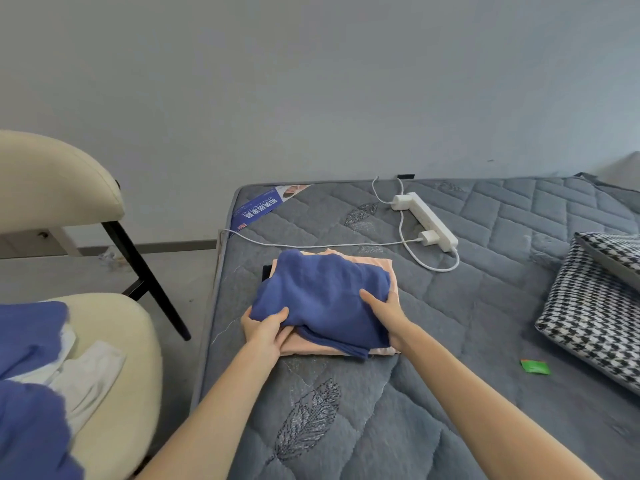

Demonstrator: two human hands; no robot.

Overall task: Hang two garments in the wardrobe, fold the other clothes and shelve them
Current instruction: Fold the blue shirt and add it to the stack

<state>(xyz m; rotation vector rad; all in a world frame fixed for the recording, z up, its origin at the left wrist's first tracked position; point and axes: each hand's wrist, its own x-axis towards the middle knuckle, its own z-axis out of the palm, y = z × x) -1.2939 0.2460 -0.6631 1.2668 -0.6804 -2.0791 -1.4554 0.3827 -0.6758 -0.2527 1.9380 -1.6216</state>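
Note:
A folded blue garment [322,299] lies on top of a folded peach garment [363,268], with a dark piece [266,271] showing beneath at the pile's far left. The pile sits on the grey quilted mattress [433,375]. My left hand [265,330] grips the pile's near left edge, thumb on the blue cloth and fingers under it. My right hand [384,313] holds the right side, thumb on top and fingers wrapped over the edge. More clothes, blue [27,341] and white [86,372], lie on the cream chair [121,358] at the left.
A white power strip [427,220] with a charger and cables lies on the mattress beyond the pile. A houndstooth cushion [595,313] rests at the right, a small green packet [535,367] near it. The chair's black leg [149,278] stands between chair and bed.

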